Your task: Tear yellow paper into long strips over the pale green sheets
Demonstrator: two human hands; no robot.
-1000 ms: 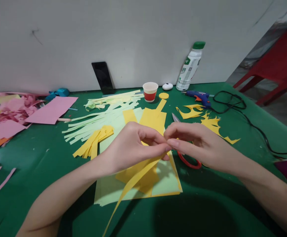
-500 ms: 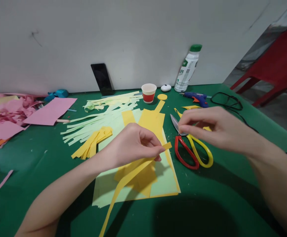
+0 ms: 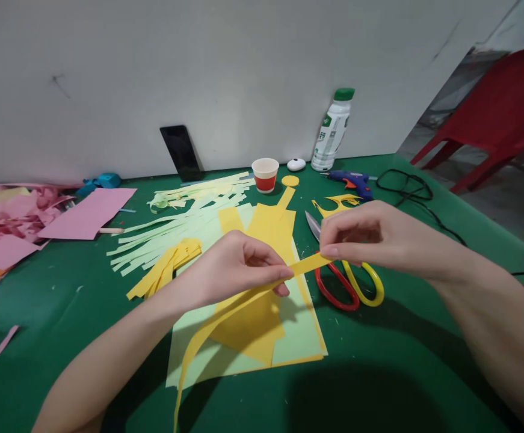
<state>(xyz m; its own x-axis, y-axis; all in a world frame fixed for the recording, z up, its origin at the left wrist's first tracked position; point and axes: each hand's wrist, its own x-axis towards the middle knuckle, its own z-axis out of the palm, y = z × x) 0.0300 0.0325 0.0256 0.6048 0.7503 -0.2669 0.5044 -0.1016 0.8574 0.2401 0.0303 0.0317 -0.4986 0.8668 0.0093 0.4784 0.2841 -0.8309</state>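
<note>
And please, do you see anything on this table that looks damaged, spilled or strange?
No spill is visible. The oddest thing is the yellow scrap beyond the scissors: its edge is ragged, unlike the straight-edged yellow strip pinched by the left hand and right hand. It looks like an offcut, probably not damage.

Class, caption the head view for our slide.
Left hand and right hand hold a yellow strip above pale green paper.
</note>
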